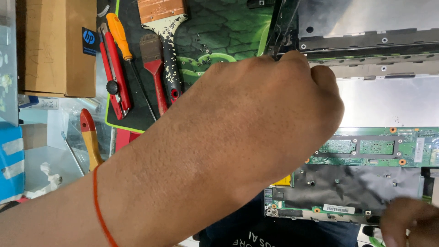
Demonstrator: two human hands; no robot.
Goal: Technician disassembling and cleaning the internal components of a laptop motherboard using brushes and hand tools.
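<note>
While the left hand point(256, 123) reaches over the circuit board point(366, 155), its fingers' grip cannot be told; the right hand's point(409, 222) fingers rest at the board's near edge, grip unclear.

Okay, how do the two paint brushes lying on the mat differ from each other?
The larger brush has a black handle flecked with pale paint and a wide copper-coloured band; the smaller brush has a plain red handle and a narrow dark head. The larger reaches past the top edge of the picture; the smaller shows whole. Both lie side by side on the green-edged mat, handles toward the person.
</note>
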